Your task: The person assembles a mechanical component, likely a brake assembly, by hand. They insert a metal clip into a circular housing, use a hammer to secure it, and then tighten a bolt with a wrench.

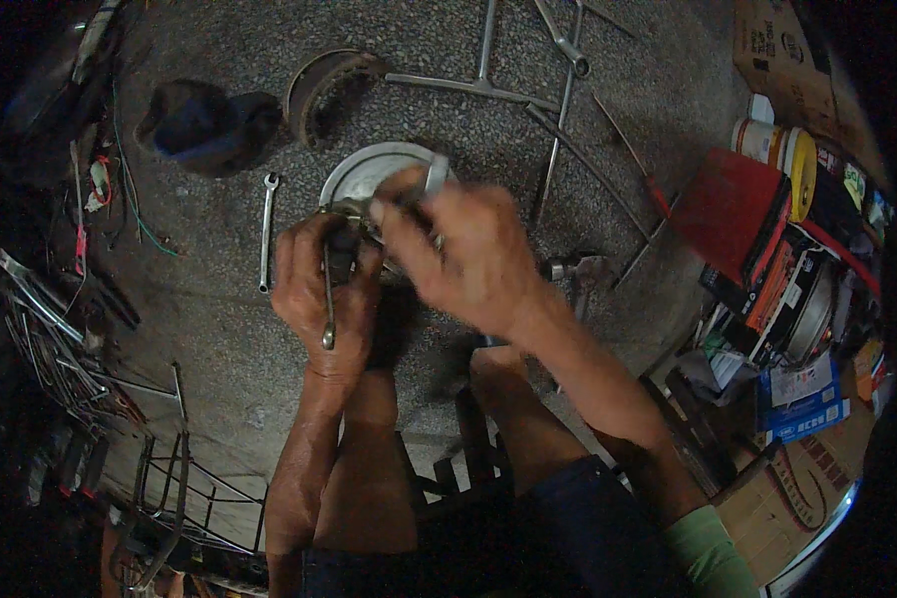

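My left hand (319, 274) is closed around a dark metal part at the near rim of a round silver metal plate (374, 159). A slim metal lever (329, 304) with a rounded end lies along that hand and points toward me. My right hand (473, 254) is blurred by motion, its fingers curled over the plate's right side. A pale, shiny piece (436, 176) shows at its fingers, too smeared to name. To the left of my left hand, a combination spanner (267, 234) lies on the floor. Beyond the plate rests a curved brake shoe (324, 95).
A dark crumpled cloth (204, 125) lies at the far left. Metal tubes and rods (483, 88) spread across the far right floor. Tools heap up at the left (55, 339); boxes and a red case (733, 214) stack at the right. A wire rack (204, 498) stands near left.
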{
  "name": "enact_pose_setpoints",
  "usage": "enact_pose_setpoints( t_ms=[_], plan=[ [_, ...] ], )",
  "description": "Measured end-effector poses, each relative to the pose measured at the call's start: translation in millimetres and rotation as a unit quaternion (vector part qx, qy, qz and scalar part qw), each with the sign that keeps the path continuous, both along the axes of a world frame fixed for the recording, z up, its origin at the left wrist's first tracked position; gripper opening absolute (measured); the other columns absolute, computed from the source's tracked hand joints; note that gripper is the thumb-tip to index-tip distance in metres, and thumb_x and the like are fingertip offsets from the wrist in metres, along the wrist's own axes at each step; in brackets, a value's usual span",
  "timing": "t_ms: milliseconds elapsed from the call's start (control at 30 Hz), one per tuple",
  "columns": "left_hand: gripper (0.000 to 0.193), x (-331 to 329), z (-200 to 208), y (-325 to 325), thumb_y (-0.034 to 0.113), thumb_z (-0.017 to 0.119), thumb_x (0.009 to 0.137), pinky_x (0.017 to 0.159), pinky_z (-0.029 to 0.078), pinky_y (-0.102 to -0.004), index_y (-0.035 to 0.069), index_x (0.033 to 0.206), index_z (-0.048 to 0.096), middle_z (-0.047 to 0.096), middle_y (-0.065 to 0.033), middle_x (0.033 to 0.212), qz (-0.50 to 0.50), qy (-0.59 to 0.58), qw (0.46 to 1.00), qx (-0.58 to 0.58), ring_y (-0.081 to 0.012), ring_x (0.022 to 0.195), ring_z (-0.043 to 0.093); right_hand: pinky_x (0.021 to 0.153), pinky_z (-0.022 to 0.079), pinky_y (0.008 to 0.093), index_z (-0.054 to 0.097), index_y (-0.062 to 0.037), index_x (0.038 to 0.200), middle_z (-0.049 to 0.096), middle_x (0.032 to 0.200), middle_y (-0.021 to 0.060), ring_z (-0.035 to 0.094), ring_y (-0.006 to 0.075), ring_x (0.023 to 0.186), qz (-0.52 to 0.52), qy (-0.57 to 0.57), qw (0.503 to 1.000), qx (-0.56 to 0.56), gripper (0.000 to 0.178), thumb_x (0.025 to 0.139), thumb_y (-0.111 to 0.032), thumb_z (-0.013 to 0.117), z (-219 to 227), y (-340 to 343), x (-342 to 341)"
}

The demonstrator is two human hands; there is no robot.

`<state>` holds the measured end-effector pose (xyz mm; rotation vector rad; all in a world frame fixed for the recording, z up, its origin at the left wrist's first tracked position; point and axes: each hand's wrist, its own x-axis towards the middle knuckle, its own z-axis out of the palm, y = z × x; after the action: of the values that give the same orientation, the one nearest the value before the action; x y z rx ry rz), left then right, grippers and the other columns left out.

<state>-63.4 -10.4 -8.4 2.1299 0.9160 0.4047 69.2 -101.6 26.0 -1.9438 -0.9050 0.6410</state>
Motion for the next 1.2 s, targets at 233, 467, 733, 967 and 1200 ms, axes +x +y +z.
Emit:
enact_pose_setpoints(
  t_ms=[233, 467, 733, 967, 1200],
  plan=[
    [0.034, 7, 5, -3, 0.004, 0.076, 0.071, 0.072, 0.053, -0.035, 0.004, 0.103, 0.064, 0.064, -0.0116, 0.096, 0.013, 0.006, 1.0, 0.028, -0.0263, 0.082, 0.066, 0.05, 0.054, 0.0307, 0.062, 0.0043, 0.094, 0.066, 0.069, 0.0111, 0.069, 0.021, 0.059, -0.084, 0.255, 0.962, -0.044, 0.027, 0.096, -0.023, 0.06, -40, 3, 33],
    [0.032, 8, 2, -3, 0.003, 0.075, 0.071, 0.071, 0.054, -0.0343, 0.004, 0.101, 0.065, 0.065, -0.011, 0.095, 0.019, -0.003, 0.999, 0.039, -0.0253, 0.081, 0.067, 0.053, 0.054, 0.0292, 0.063, 0.0021, 0.094, 0.067, 0.07, 0.0098, 0.068, 0.0168, 0.061, -0.174, 0.163, 0.971, 0.007, 0.02, 0.096, -0.018, 0.061, -21, -10, 19],
    [0.032, 10, 8, -3, 0.004, 0.075, 0.071, 0.072, 0.054, -0.0357, 0.005, 0.103, 0.066, 0.065, -0.0115, 0.097, 0.025, 0.016, 1.0, -0.007, -0.0265, 0.083, 0.067, 0.051, 0.052, 0.0295, 0.064, 0.0015, 0.097, 0.068, 0.077, 0.0143, 0.069, 0.0212, 0.061, -0.04, -0.046, 0.998, 0.031, 0.014, 0.085, -0.005, 0.07, 8, -14, -13],
    [0.032, 4, 7, 3, 0.003, 0.073, 0.073, 0.073, 0.054, -0.0356, 0.003, 0.104, 0.065, 0.064, -0.0134, 0.1, -0.008, -0.026, 0.999, -0.019, -0.029, 0.086, 0.067, 0.052, 0.053, 0.0323, 0.064, 0.0009, 0.097, 0.069, 0.078, 0.0128, 0.07, 0.0258, 0.063, 0.019, -0.123, 0.991, 0.046, 0.018, 0.084, -0.007, 0.072, 10, -14, -22],
    [0.032, 8, 6, -2, 0.005, 0.075, 0.07, 0.073, 0.054, -0.036, 0.004, 0.101, 0.065, 0.065, -0.0123, 0.097, 0.016, 0.002, 1.0, -0.009, -0.0284, 0.084, 0.066, 0.048, 0.048, 0.033, 0.064, 0.001, 0.09, 0.061, 0.062, 0.0144, 0.065, 0.0256, 0.053, -0.008, -0.038, 0.999, 0.038, 0.013, 0.088, -0.011, 0.067, -1, 7, 6]
  ],
)
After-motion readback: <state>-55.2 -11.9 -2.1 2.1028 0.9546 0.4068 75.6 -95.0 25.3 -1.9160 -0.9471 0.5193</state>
